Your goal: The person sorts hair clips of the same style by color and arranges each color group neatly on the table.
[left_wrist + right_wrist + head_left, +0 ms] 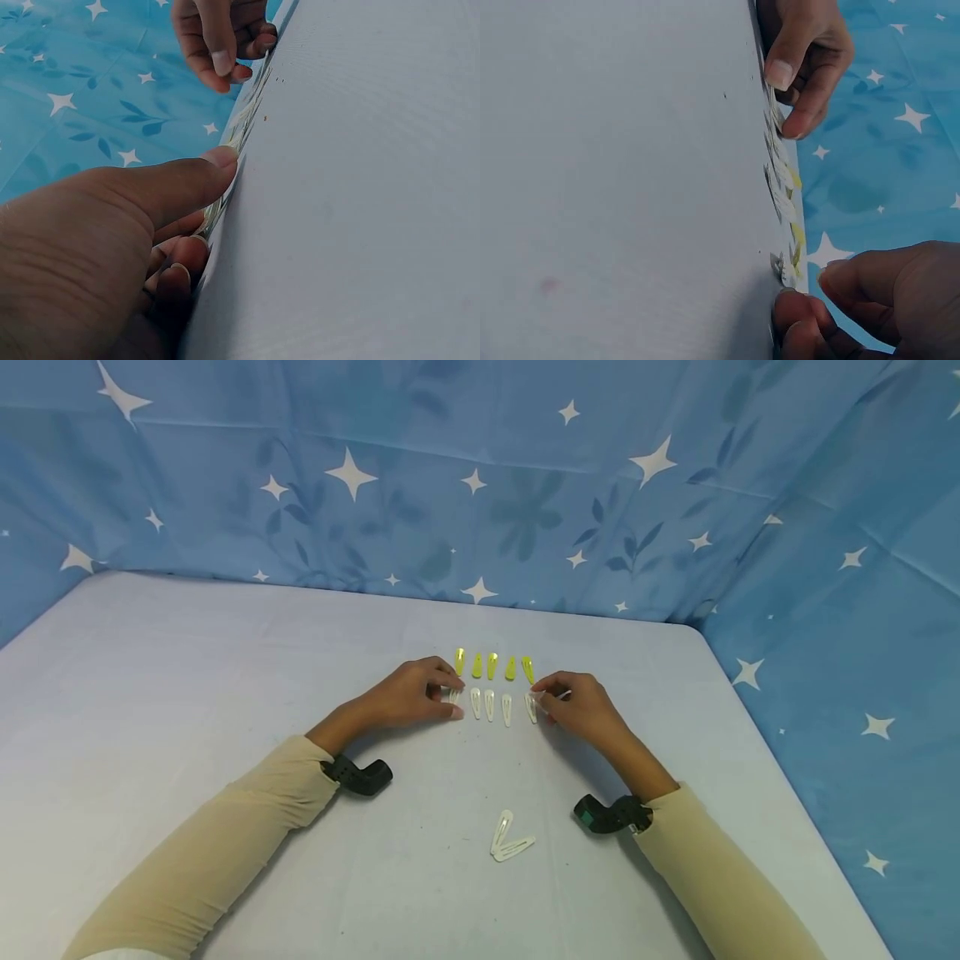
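Several white snap hair clips stand in a row on the table. My left hand (416,693) holds the leftmost white hair clip (453,697) between thumb and fingers, and its thumb (221,159) shows close up in the left wrist view. At the other end of the row, my right hand (581,703) is beside the rightmost white hair clip (531,708). In the right wrist view, a gap separates that hand's thumb (832,279) from its fingers, which are close to the clip. Three more white hair clips (490,705) lie between the hands.
Behind the white row lies a row of yellow hair clips (492,665). Nearer the front, two white hair clips (513,848) form a V shape. A white cloth covers the table (420,877). Blue star-patterned curtains (420,527) hang behind and at the right.
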